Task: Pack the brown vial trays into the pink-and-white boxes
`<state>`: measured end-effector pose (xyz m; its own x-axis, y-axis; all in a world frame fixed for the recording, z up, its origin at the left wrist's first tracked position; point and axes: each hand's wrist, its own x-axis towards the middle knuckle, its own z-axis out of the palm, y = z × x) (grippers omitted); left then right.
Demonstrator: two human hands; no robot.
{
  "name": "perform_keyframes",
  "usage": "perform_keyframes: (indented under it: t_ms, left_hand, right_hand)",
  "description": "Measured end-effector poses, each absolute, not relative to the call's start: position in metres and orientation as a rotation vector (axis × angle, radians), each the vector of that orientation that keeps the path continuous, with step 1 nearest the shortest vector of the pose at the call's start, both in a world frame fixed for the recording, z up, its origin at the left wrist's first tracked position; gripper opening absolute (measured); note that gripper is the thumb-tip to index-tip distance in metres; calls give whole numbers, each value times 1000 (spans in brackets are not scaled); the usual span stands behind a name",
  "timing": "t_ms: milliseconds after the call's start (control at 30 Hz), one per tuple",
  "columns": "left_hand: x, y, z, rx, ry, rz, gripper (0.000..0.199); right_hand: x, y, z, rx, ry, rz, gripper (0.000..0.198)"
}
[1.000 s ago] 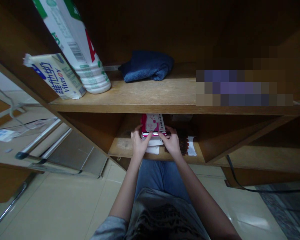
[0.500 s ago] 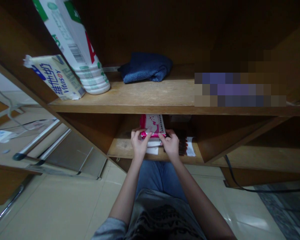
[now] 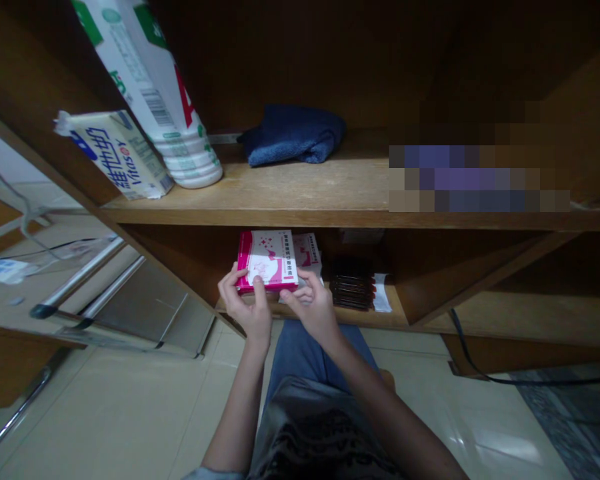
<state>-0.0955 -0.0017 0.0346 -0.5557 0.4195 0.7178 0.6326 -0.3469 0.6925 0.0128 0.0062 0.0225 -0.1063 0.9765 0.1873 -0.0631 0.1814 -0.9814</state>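
Between my two hands is a pink and white box (image 3: 267,257) with dark printed characters, at the front of the lower shelf. My left hand (image 3: 247,310) grips its left front corner, thumb on the front edge and fingers at the side. Closed at the right front corner is my right hand (image 3: 314,303), its thumb near the front edge and its fingers by the right side. A second pink and white box (image 3: 307,248) lies behind, partly covered by the first. To the right sit a row of dark brown ampoules (image 3: 353,287) and a white paper slip (image 3: 381,293).
On the upper shelf (image 3: 300,193) stand a Vitasoy carton (image 3: 117,150) and a large white bottle (image 3: 165,113), with a folded blue towel (image 3: 295,133) further right. A pixelated patch hides the right part. A black cable (image 3: 467,357) hangs lower right; metal rails (image 3: 87,280) are left.
Both hands have shifted left with the pink and white box, which has come clear of the second box behind it. More of the brown ampoules shows now.
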Motion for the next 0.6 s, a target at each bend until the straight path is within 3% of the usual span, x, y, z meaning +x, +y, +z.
perform_keyframes:
  t_ms: [333,600]
  left_hand:
    - [-143,-13,-33,-1147,-1991,-1995,12]
    - [-160,-14,-91,-1413,-2136,-1688,18]
  right_hand:
    - [-16,-5,-20,-979,-1721,1413,77]
    - [-17,-6,-55,-1066,-1899,1323,79]
